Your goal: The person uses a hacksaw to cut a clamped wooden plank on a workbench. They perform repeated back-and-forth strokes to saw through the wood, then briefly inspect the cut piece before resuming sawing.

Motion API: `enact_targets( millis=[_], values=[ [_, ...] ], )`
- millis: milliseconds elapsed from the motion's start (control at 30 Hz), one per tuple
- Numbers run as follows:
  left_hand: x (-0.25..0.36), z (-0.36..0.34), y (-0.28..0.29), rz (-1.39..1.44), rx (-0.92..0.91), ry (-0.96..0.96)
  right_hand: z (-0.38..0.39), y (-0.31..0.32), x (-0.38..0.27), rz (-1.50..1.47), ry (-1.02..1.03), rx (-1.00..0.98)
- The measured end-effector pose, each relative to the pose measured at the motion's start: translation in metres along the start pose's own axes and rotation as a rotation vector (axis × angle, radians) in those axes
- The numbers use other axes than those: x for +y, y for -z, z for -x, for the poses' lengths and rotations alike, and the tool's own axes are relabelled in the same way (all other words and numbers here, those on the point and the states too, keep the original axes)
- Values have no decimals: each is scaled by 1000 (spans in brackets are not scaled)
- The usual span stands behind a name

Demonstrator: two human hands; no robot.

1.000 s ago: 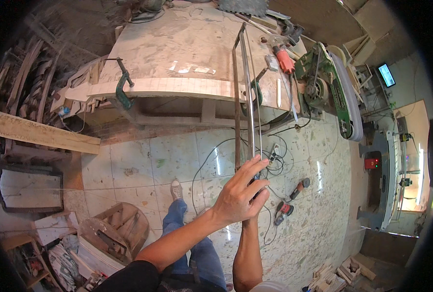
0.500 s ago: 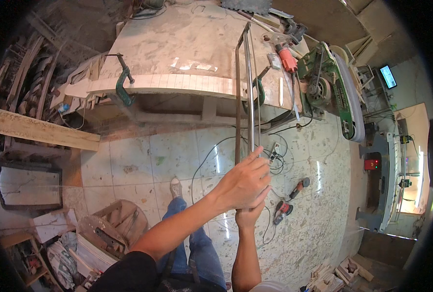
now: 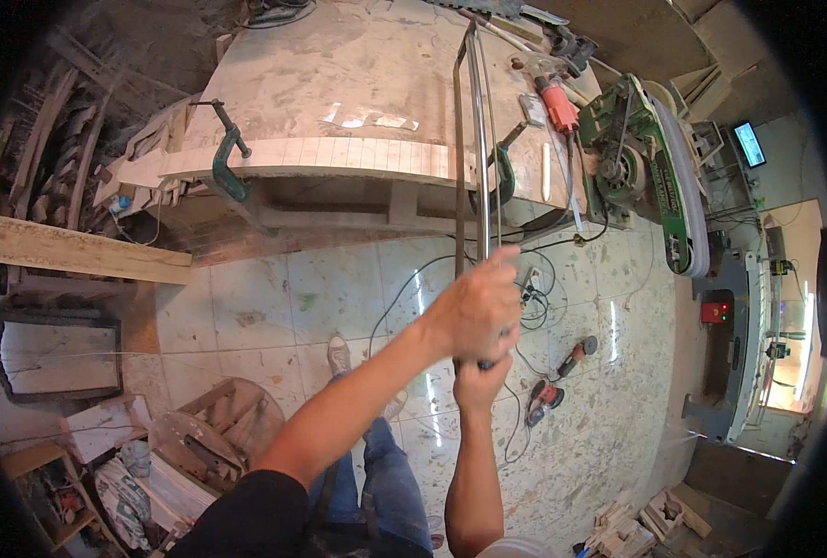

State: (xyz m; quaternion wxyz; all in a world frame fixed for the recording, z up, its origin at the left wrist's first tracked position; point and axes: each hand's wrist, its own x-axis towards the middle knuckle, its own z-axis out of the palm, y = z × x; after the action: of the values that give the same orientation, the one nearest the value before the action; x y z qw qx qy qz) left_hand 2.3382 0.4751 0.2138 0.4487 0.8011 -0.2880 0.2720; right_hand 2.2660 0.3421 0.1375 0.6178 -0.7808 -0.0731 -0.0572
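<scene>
A long, narrow metal frame (image 3: 476, 102), with parallel bars and a dark handle, reaches from my hands up over the workbench edge. My left hand (image 3: 474, 307), slightly blurred, has its fingers curled round the frame. Just below it, my right hand (image 3: 478, 377) is closed on the handle end, which is partly hidden. On the bench (image 3: 283, 65) lies a pale wooden strip (image 3: 348, 158) with crosswise lines, held along the front edge by green C-clamps (image 3: 232, 163). The far part of the frame crosses this strip near its right clamp (image 3: 502, 172).
A green belt sander (image 3: 650, 177) and red power tool (image 3: 558, 107) are at the bench's right. Sanders (image 3: 545, 400) and cords lie on the tiled floor. A plank (image 3: 79, 246) and wooden disc (image 3: 213, 428) are on the left, a machine (image 3: 729, 344) on the right.
My hands and the near end of the frame have moved up toward the bench. My left hand's fingers, earlier fairly extended, have curled round the frame.
</scene>
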Motion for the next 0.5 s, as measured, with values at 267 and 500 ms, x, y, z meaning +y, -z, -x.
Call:
enact_targets(
  millis=[267,500],
  values=[
    [-35,-27,9,6,28,-16,-50,-24,-15,-79,-116,-6],
    [20,19,-10,66,13,21,22,9,-23,45,41,-26]
  ],
)
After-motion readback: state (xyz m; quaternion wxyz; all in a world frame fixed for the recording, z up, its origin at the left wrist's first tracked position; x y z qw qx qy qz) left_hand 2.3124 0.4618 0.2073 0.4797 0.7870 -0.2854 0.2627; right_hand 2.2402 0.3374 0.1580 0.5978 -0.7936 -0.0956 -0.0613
